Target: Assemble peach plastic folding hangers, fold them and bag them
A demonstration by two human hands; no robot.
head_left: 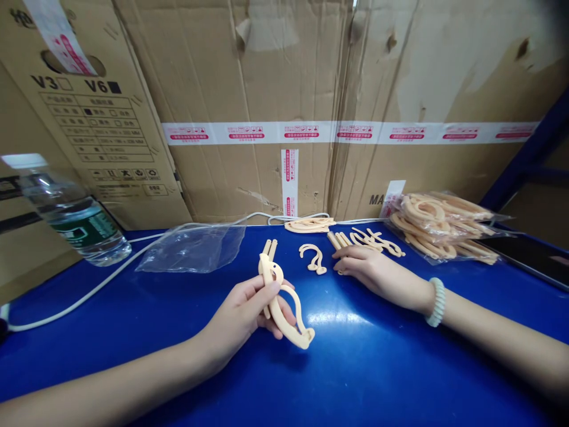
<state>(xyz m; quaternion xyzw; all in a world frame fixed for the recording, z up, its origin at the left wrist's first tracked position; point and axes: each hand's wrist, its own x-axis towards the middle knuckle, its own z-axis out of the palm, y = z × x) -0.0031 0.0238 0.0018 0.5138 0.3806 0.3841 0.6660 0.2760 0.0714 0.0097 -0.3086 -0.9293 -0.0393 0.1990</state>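
My left hand [253, 308] is closed around several cream plastic pieces [283, 317]: curved arms and straight bars whose ends stick up above the fingers. My right hand [371, 270] lies over a group of straight cream bars [338, 239], its fingertips on their near ends; whether it grips one is hidden. Between the hands, a small cream hook [317, 259] rests on the blue table [347, 367]. Just beyond my right hand is a loose heap of hooks [377, 240]. Further back lies a stack of curved cream pieces [310, 225].
Plastic bags of cream parts [444, 222] are piled at the back right beside a dark flat device [528, 258]. On the left are a water bottle [82, 219], an empty clear bag [193, 249] and a white cable [89, 305]. Cardboard boxes [249, 77] wall off the back.
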